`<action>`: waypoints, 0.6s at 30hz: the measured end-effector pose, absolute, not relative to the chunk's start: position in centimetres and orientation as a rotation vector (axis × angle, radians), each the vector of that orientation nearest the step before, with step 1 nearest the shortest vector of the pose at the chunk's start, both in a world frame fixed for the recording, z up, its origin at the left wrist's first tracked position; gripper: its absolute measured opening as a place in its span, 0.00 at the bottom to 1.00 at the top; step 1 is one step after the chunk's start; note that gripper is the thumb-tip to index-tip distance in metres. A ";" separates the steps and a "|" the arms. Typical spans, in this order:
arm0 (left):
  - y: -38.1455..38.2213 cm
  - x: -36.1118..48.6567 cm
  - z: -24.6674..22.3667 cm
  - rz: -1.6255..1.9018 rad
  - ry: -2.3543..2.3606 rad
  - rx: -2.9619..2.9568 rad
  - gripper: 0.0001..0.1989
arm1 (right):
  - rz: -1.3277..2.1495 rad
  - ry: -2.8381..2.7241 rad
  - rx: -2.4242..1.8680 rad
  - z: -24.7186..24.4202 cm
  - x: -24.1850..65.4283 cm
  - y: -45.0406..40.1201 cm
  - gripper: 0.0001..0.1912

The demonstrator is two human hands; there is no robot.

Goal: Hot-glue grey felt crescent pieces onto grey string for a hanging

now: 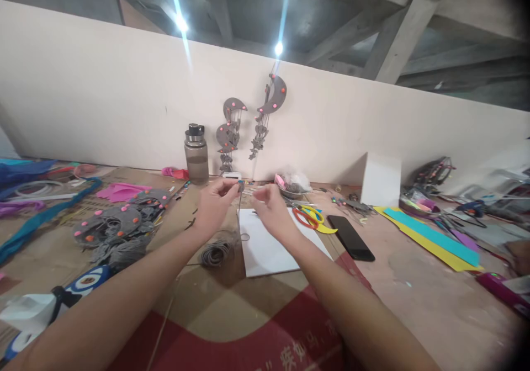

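My left hand (216, 204) pinches a small dark piece (241, 185) with a grey cord hanging from it, above the left edge of a white sheet (265, 258). Over the sheet, my right hand (274, 211) has its fingertips pressed together; whatever they hold, if anything, is too small to make out. A coil of grey cord (215, 253) lies on the cardboard below my left hand. Orange-handled scissors (305, 217) and a yellow-handled pair rest just right of my right hand.
A bottle (196, 158) stands by the wall. Grey crescents with pink dots (116, 224) lie at left; others hang on the wall (275, 97). A black phone (351, 238) and yellow and blue strips (430, 236) are at right.
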State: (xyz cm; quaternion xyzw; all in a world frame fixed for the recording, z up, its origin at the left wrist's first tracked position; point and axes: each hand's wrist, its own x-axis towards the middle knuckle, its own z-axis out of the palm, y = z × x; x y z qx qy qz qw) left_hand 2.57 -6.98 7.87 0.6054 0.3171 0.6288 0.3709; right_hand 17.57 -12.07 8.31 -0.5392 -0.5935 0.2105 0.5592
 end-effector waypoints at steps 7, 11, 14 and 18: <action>-7.9 2.2 9.2 1.641 0.832 1.606 0.07 | 0.979 -1.101 -0.945 8.9 14.3 -11.1 0.17; -7.7 2.8 9.0 1.444 0.684 1.318 0.13 | 0.717 -1.188 -0.999 8.8 15.3 -11.1 0.10; -7.7 3.3 8.8 1.354 0.628 1.201 0.16 | 0.630 -1.189 -1.023 8.5 15.9 -10.9 0.10; -7.8 3.6 8.5 1.324 0.627 1.123 0.16 | 0.587 -1.185 -1.068 8.0 16.4 -10.5 0.10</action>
